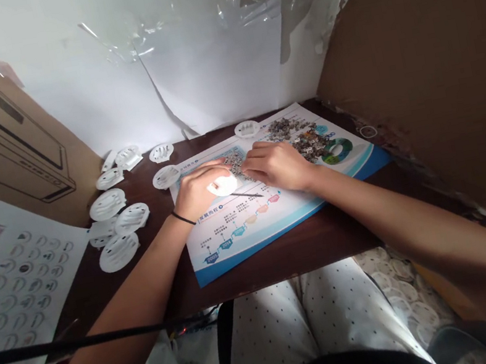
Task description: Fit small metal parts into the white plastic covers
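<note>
My left hand (200,192) grips a round white plastic piece (223,184) above a printed, blue-edged sheet (234,240). A thin dark tool (248,194) runs from that piece toward the right, but I cannot tell which hand holds it. My right hand (275,167) rests on the sheet with its fingertips by a scattered heap of small metallic parts (296,138). Whether those fingertips pinch anything is hidden. A black band circles my left wrist.
Several white plastic pieces (108,204) lie left of the sheet on a dark wooden table (284,256). Cardboard (420,69) stands at the right, and a printed chart (12,285) at the left. More white discs (400,286) lie beside my knees.
</note>
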{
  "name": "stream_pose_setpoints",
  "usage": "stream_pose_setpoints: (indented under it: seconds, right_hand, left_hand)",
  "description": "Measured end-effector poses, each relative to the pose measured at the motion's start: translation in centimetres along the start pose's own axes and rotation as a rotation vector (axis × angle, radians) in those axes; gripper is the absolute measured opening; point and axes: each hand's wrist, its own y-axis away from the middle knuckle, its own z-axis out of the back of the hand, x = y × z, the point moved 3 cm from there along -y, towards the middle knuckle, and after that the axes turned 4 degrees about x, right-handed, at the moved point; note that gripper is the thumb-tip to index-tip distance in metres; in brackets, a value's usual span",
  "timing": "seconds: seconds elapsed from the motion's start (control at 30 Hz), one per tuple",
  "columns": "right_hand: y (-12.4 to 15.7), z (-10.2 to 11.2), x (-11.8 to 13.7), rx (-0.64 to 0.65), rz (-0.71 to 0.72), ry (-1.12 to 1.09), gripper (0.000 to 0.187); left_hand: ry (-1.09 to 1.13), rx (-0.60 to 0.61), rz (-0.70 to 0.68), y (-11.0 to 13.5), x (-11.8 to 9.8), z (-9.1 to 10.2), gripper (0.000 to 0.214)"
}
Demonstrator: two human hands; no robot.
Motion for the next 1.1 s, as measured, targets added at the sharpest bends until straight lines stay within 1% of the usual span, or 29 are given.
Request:
stream_pose_setpoints:
  seconds: [0.13,0.27,0.37,0.53,0.63,0.73,0.93,1.0,1.1]
  right_hand:
    - [0.0,-0.2,0.2,-0.053,0.015,-0.057,0.033]
    - [0.0,-0.7,0.6,-0.108,0.020,-0.201,0.030]
    - [0.0,-1.2,0.6,-0.117,0.012,-0.276,0.028]
    - [0.0,-1.4,0.5,-0.107,-0.006,-0.327,0.026]
    - [-0.1,-1.6,0.6,-0.088,0.002,-0.342,0.025]
    - [-0.1,-1.8,0.6,-0.084,0.002,-0.324,0.025]
    - [0.0,-1.7,0.6,-0.151,0.018,-0.321,0.027]
    - [0.0,-1.8,0.7,-0.160,0.034,-0.312,0.027]
    - [0.0,-1.9,0.8,-0.129,0.035,-0.262,0.025]
  left_hand:
    - [-0.017,-0.015,0.039,-0.1,-0.1,0.2,0.017]
    - [-0.054,-0.024,0.004,-0.3,-0.5,0.4,0.017]
    - [-0.042,-0.029,0.029,-0.3,-0.6,0.3,0.014]
    - [0.004,-0.028,0.085,-0.1,-0.3,0.1,0.014]
    - [0.030,-0.016,0.131,0.0,0.0,0.0,0.014]
    - [0.048,-0.015,0.145,0.0,0.1,0.0,0.012]
    - [0.044,-0.011,0.175,0.1,0.1,0.1,0.013]
    - [0.053,-0.011,0.160,0.0,0.0,0.1,0.013]
    - [0.059,-0.015,0.121,0.0,-0.1,0.2,0.014]
